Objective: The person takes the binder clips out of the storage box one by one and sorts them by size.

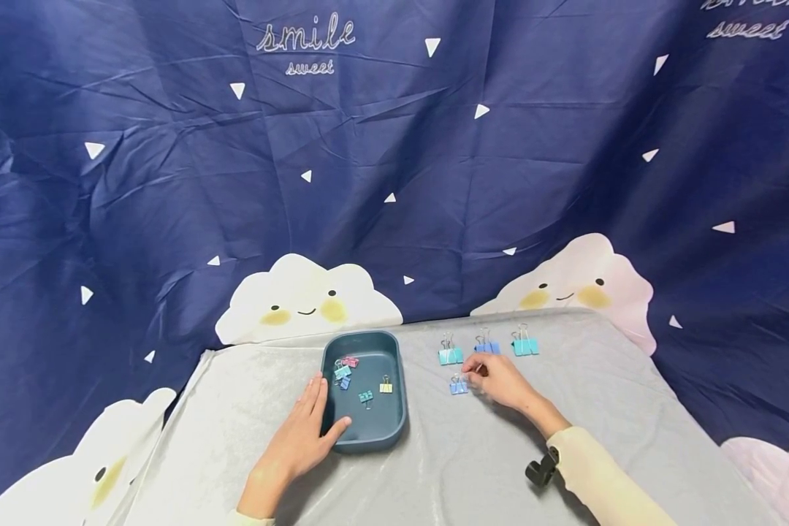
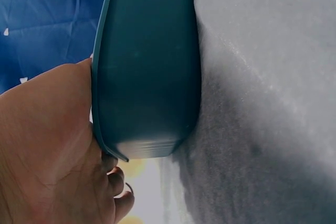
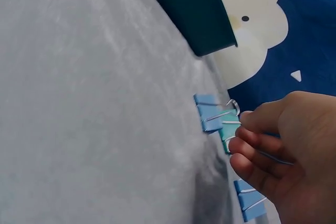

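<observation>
A dark teal tray (image 1: 399,409) sits on the grey cloth and holds several small binder clips (image 1: 365,396). My left hand (image 1: 305,429) rests flat against its left wall with straight fingers, the thumb on the front rim; in the left wrist view the palm (image 2: 47,150) presses the tray wall (image 2: 147,66). To the right, my right hand (image 1: 496,380) curls its fingertips (image 3: 245,119) onto the wire handle of a blue binder clip (image 1: 458,386) (image 3: 209,113) lying on the cloth. Behind it stand a teal clip (image 1: 450,355), a blue clip (image 1: 487,345) and a teal clip (image 1: 524,346) in a row.
The grey cloth (image 1: 447,467) covers the table, whose edges fall away at left and right. A dark blue backdrop (image 1: 394,183) with cloud faces hangs close behind. A black camera mount (image 1: 543,467) sits on my right wrist.
</observation>
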The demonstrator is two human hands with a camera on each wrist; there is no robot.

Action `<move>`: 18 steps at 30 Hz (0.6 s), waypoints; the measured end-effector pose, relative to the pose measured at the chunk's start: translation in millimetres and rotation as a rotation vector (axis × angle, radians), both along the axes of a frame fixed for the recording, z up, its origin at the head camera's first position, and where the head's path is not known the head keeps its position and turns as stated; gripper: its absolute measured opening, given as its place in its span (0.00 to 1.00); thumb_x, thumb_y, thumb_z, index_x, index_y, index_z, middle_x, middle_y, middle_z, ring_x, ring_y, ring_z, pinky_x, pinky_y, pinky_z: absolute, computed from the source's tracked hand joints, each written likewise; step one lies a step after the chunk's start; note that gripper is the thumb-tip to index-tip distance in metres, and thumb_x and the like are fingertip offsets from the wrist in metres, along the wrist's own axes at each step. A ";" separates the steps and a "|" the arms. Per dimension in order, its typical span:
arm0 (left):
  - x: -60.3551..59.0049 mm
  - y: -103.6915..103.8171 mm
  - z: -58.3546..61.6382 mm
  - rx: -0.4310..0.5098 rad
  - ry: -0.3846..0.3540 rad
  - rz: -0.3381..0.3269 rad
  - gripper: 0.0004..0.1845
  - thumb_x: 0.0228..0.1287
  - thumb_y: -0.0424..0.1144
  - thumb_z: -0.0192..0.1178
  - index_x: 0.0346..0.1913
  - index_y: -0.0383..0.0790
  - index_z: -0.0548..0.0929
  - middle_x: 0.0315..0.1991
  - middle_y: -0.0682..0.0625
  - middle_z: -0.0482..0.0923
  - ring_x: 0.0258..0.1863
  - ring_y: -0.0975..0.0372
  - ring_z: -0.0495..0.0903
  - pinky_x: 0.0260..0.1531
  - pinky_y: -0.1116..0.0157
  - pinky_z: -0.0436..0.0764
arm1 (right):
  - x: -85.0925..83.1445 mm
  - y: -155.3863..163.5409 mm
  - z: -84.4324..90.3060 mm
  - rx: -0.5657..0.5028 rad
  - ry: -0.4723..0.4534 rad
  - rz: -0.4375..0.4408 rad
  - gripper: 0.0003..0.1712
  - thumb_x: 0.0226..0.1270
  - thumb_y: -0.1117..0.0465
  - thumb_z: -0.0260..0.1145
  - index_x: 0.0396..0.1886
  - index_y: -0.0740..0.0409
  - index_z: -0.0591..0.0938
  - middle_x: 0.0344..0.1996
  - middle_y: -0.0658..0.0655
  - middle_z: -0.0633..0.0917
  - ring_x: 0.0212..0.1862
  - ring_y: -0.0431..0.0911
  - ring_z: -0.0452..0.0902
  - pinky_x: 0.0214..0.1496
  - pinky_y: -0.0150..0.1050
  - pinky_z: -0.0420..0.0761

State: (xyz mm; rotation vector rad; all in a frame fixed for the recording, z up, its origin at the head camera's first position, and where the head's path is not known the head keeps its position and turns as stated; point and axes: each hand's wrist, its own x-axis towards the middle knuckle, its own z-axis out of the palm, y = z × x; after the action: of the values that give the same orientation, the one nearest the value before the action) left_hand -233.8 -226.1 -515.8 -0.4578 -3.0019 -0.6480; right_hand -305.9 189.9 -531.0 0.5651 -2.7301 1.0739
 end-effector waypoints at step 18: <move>-15.7 -7.2 -1.1 -0.004 0.002 -0.025 0.50 0.79 0.63 0.56 0.85 0.29 0.53 0.87 0.36 0.47 0.87 0.44 0.47 0.84 0.42 0.58 | -1.1 -47.4 41.3 0.017 0.049 0.074 0.02 0.72 0.64 0.72 0.38 0.54 0.90 0.33 0.46 0.89 0.34 0.34 0.80 0.40 0.32 0.83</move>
State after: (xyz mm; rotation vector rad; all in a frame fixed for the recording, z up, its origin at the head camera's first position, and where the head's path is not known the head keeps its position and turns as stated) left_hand -249.4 -233.3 -516.8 -0.4971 -3.0008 -0.6434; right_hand -307.0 142.5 -489.7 0.6911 -2.6987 1.0396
